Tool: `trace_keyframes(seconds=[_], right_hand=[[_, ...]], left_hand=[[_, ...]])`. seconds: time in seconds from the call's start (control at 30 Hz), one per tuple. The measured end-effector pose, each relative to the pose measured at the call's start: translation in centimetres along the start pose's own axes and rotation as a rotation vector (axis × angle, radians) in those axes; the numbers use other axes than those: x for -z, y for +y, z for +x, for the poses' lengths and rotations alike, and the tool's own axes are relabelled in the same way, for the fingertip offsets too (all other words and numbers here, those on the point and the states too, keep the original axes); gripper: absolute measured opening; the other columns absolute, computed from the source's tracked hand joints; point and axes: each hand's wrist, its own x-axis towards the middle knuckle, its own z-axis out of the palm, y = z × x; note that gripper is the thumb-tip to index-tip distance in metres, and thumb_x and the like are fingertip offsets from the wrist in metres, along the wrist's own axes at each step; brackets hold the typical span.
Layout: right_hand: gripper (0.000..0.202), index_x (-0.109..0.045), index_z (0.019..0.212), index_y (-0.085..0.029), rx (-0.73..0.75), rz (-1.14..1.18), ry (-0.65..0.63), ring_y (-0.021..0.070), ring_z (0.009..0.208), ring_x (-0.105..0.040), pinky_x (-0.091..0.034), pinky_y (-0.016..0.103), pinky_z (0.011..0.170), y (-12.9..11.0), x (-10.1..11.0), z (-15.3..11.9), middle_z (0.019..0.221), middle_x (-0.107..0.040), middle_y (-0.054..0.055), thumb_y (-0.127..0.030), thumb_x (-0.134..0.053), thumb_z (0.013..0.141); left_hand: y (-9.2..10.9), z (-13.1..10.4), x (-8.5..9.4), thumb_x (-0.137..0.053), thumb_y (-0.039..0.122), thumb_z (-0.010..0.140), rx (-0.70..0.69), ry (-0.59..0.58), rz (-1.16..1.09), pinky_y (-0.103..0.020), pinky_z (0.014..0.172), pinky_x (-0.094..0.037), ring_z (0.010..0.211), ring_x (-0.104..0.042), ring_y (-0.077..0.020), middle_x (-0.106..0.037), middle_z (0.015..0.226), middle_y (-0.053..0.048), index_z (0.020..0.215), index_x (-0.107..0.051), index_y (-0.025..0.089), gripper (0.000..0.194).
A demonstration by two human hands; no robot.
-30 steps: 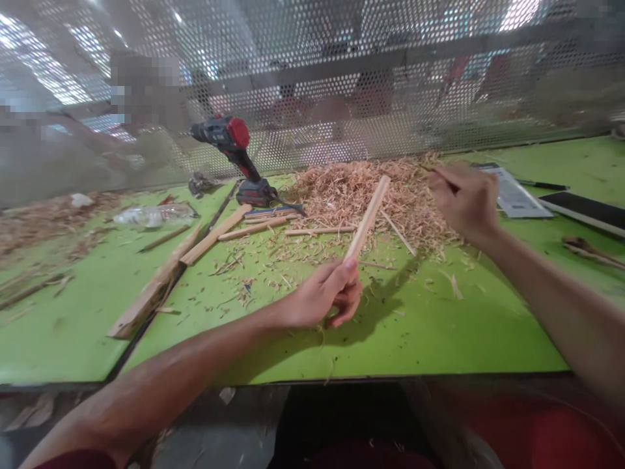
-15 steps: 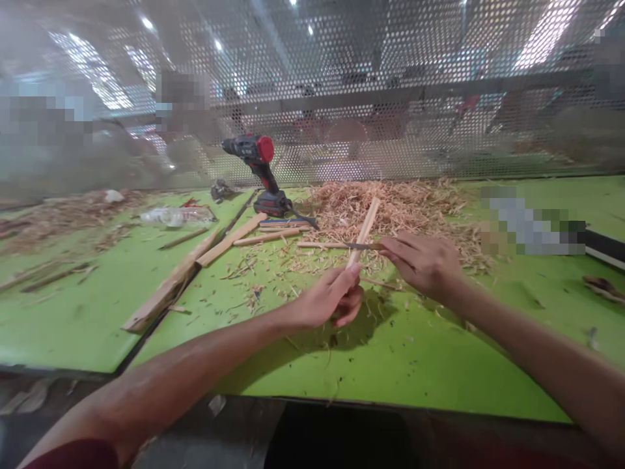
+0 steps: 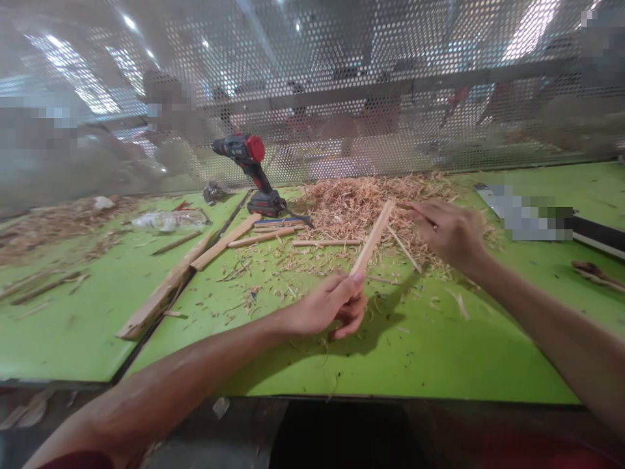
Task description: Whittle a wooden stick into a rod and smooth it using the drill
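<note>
My left hand (image 3: pixel 339 305) is closed around the lower end of a pale wooden strip (image 3: pixel 374 240), which slants up and to the right over the green table (image 3: pixel 312 358). Near the strip's upper end, my right hand (image 3: pixel 446 231) is closed on a thin tool, of which only a short bit by the fingertips shows; the blade cannot be made out. Behind both hands lies a heap of curly wood shavings (image 3: pixel 342 202). A thin pale sliver (image 3: pixel 404 249) shows between the strip and my right hand.
A black and red cordless drill (image 3: pixel 256 172) stands at the back. Wooden pieces (image 3: pixel 166 286) lie along the table joint at left, near a clear plastic bottle (image 3: pixel 168 219). At right is a black-handled tool (image 3: pixel 598 234). A perforated screen (image 3: pixel 312 98) rises behind.
My right hand has moved up and to the right, and the dark blade that crossed the strip has left it. A pale sliver now shows beside the strip. The view has shifted slightly.
</note>
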Motion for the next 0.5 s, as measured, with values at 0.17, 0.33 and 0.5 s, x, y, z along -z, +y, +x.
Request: trace_keyframes(seconds=[0.17,0.33,0.5], right_hand=[[0.032,-0.081,0.105,-0.020,-0.139,0.091,0.132,0.0326,0.088,-0.078,-0.060,0.042,0.065,-1.2,0.8,0.5,0.097,-0.081,0.014,-0.038,-0.054,0.105],[0.026,-0.081,0.111,-0.023,-0.024,0.266,-0.018,0.0221,0.065,-0.072,-0.056,0.033,0.047,-6.4,1.0,-0.2,0.081,-0.079,0.008,-0.030,-0.056,0.107],[0.028,-0.078,0.119,-0.025,0.178,0.248,-0.101,0.0150,0.058,-0.066,-0.051,0.026,0.042,-8.6,-0.1,-1.6,0.083,-0.078,0.004,-0.030,-0.052,0.110]], left_hand=[[0.6,0.0,0.1,-0.040,0.059,0.107,-0.026,0.007,-0.126,-0.020,0.042,-0.028,0.039,-0.036,-0.0058,-0.029,0.060,0.011,0.081,-0.037,0.023,0.045],[1.0,0.3,0.7,-0.042,0.060,0.106,-0.032,-0.011,-0.323,-0.018,0.040,-0.025,0.037,-0.024,-0.0046,-0.027,0.058,0.012,0.081,-0.037,0.023,0.045],[0.8,0.4,1.1,-0.041,0.061,0.106,-0.052,-0.005,-0.331,-0.019,0.042,-0.029,0.037,-0.029,-0.0056,-0.027,0.057,0.011,0.080,-0.038,0.023,0.047]])
